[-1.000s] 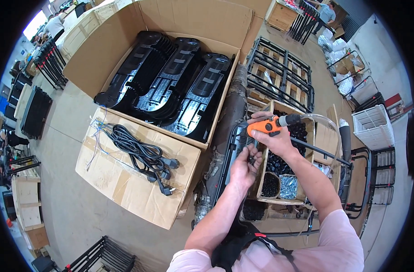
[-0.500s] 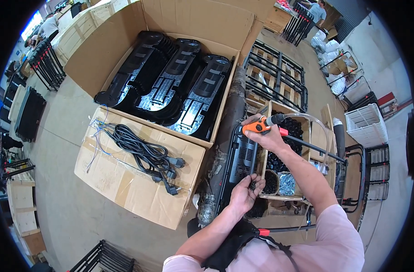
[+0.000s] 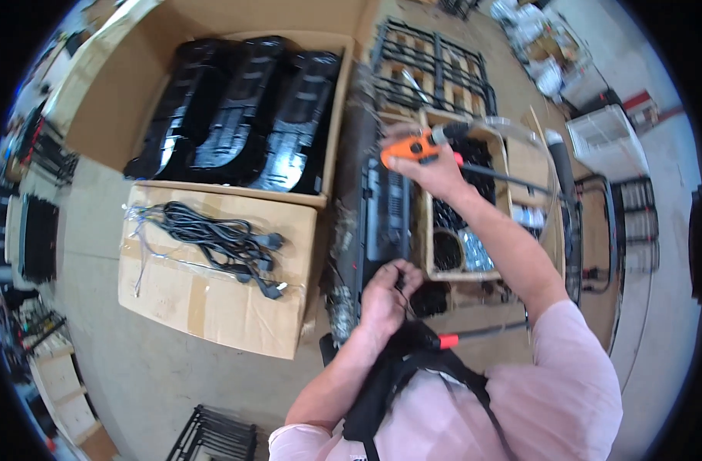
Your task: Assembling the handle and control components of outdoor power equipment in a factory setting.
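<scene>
Left of the fingers, well apart: large open cardboard carton (image 3: 97, 115) holding three black moulded plastic parts (image 3: 243, 111) side by side. Nearer, left of the lower fingers: closed cardboard box (image 3: 213, 300), taped, bearing a loose bundle of black power cables (image 3: 213, 238). Directly between both sets of fingers: long black metal unit (image 3: 382, 215), lying lengthwise. Just right of it, under the upper forearm: small open box of black parts and bagged hardware (image 3: 462, 250). Beyond the upper fingers: black wire rack (image 3: 435, 65). Right hand (image 3: 435, 169): clenched round an orange powered screwdriver (image 3: 412, 146), at the unit's far end. Left hand (image 3: 385, 296): fingers curled at the unit's near end, pinching something small and dark; what it is cannot be told. Handling note, as judgement: keep the driver square to the fastener, steady the unit with the lower hand, and keep the fingertips out of the bit's line.
</scene>
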A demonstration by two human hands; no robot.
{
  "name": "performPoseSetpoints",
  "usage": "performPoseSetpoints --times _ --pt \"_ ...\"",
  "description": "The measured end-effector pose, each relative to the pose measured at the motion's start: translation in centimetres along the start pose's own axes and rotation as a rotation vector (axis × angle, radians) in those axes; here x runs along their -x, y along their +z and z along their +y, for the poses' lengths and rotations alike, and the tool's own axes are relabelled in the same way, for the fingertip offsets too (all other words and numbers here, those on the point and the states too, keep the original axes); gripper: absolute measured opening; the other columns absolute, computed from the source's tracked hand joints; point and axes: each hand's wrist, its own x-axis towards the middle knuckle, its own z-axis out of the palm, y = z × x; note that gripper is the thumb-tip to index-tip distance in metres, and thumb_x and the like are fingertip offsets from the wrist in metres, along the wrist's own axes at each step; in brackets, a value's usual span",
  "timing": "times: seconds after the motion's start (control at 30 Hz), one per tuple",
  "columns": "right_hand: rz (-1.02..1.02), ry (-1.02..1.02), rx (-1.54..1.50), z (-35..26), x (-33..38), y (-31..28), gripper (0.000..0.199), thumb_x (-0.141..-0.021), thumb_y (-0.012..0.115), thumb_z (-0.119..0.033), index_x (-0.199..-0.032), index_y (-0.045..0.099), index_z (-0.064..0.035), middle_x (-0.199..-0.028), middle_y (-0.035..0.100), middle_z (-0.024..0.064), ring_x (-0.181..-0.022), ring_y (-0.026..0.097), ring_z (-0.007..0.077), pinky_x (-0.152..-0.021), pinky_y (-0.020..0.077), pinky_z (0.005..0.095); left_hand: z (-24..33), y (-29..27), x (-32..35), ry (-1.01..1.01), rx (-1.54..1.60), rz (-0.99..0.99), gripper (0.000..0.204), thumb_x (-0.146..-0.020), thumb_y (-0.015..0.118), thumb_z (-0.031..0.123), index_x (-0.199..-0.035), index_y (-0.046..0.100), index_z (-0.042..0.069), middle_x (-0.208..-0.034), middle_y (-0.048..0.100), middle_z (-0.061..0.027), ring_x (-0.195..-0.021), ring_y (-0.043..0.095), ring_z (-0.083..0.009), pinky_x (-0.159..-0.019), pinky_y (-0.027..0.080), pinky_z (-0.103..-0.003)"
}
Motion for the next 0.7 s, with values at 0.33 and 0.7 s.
performPoseSetpoints --times 0.33,0.7 --pt "0.055 -0.042 -0.139 -0.2 10.1 -10.1 0.048 -0.087 0.085 -0.02 -0.129 0.066 -0.006 -0.114 0.076 0.009 -0.109 0.071 0.0169 -0.101 0.0579 0.0361 -6.5 0.7 1.1 -0.143 -0.545 -0.035 0.031 -0.113 0.049 0.021 -0.133 0.062 0.0 -0.121 0.068 -0.0093 -0.115 0.064 -0.0201 -0.105 0.05 -0.037" --pt "0.337 -0.003 -0.235 1.4 22.9 -25.2 0.054 -0.086 0.083 -0.018 -0.134 0.063 -0.0031 -0.12 0.075 0.0126 -0.113 0.071 0.0199 -0.104 0.0577 0.0379 -17.3 -5.1 -7.8 -0.261 -1.357 0.222 0.061 -0.111 0.05 0.037 -0.158 0.042 -0.001 -0.157 0.052 -0.0204 -0.144 0.049 -0.0336 -0.119 0.037 -0.039"
